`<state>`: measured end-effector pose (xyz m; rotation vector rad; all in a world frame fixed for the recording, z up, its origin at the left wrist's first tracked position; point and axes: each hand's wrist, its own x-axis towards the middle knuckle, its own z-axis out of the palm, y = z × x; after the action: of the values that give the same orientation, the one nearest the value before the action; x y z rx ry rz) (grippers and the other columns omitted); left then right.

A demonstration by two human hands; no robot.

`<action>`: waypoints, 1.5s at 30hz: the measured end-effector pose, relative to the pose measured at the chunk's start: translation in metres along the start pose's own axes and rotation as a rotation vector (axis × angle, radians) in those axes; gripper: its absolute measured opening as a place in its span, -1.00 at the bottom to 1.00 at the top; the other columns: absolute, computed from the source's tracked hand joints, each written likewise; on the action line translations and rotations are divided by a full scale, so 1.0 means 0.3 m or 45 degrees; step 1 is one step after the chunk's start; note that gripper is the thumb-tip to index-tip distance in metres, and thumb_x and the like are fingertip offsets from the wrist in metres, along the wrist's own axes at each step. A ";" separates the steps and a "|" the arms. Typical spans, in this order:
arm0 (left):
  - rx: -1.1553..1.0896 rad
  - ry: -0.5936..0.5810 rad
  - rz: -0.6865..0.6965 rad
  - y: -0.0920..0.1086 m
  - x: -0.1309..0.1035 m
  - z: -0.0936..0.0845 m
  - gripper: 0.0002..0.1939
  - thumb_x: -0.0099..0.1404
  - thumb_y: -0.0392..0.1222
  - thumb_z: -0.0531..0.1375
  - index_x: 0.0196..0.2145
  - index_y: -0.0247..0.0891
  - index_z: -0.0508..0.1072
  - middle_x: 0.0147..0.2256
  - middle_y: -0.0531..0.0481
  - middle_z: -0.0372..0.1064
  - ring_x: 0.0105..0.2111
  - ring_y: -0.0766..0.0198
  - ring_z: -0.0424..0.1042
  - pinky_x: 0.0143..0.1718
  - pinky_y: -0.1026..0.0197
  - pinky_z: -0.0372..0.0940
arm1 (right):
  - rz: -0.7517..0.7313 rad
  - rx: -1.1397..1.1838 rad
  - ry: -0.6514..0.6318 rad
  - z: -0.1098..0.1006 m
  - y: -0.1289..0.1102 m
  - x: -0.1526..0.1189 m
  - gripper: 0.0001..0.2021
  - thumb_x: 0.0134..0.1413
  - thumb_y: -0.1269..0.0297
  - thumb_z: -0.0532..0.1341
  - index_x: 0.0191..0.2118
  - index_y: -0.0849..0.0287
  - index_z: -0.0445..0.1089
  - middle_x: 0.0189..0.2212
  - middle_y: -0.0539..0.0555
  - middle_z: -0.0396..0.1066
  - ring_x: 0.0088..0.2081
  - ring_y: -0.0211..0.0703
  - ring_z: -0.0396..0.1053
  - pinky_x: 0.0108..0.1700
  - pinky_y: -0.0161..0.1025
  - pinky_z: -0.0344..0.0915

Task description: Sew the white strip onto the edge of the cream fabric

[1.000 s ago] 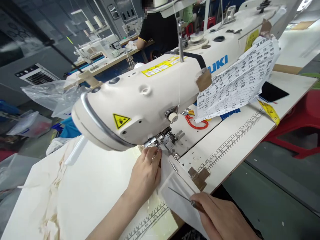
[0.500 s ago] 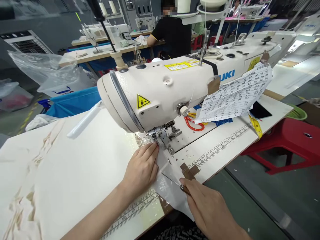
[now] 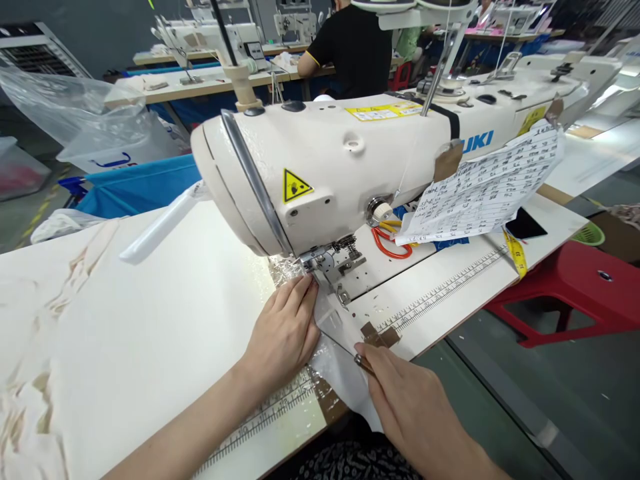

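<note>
My left hand lies on white fabric just in front of the needle area of a white sewing machine, fingers pressed together on the cloth. Lower right, my right hand is closed round the handle of a thin pointed tool. The tool's metal shaft reaches over the fabric toward my left hand. The cloth runs from under the presser foot and hangs over the table's front edge.
Orange-handled scissors, a handwritten sheet and a phone are right of the needle. A red stool stands at right. Crumpled beige cloth lies left. A person in black sits beyond.
The view has shifted slightly, with the machine now larger and higher. My right hand and the tool have moved slightly up and left; both hands keep nearly the same pose.
</note>
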<state>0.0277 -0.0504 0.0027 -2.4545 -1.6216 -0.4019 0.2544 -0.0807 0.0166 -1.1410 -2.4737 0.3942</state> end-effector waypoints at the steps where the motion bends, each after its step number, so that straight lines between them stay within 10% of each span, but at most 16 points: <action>1: 0.012 -0.002 0.001 0.003 -0.001 0.001 -0.51 0.41 -0.22 -0.07 0.22 -0.50 0.25 0.18 -0.34 0.24 0.21 -0.10 0.19 0.19 -0.11 0.25 | -0.003 -0.008 -0.001 0.000 0.000 0.002 -0.66 0.24 0.57 -0.05 0.04 0.28 0.32 -0.27 0.18 0.55 -0.34 -0.05 0.56 -0.39 -0.22 0.47; 36: 0.063 0.061 -0.026 -0.021 0.017 -0.014 -0.57 0.39 -0.25 -0.01 0.15 -0.47 0.34 0.01 -0.34 0.34 0.08 -0.12 0.27 0.07 -0.16 0.30 | 0.061 -0.054 -0.106 0.036 -0.021 0.163 -0.70 0.25 0.54 0.01 0.02 0.26 0.34 -0.25 0.18 0.56 -0.35 -0.08 0.54 -0.41 -0.27 0.37; 45: 0.236 0.090 0.020 -0.079 0.028 -0.024 -0.61 0.37 -0.45 -0.04 0.05 -0.42 0.43 0.06 -0.24 0.39 0.15 -0.07 0.24 0.21 -0.15 0.18 | 0.204 0.364 -0.104 0.037 -0.044 0.164 -0.70 0.29 0.46 -0.03 0.04 0.30 0.33 -0.35 0.13 0.54 -0.38 -0.07 0.50 -0.38 -0.21 0.34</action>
<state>0.0082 -0.0358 0.0120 -2.2893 -1.5367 -0.3165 0.2114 -0.0519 0.0232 -1.2239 -2.3036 0.8268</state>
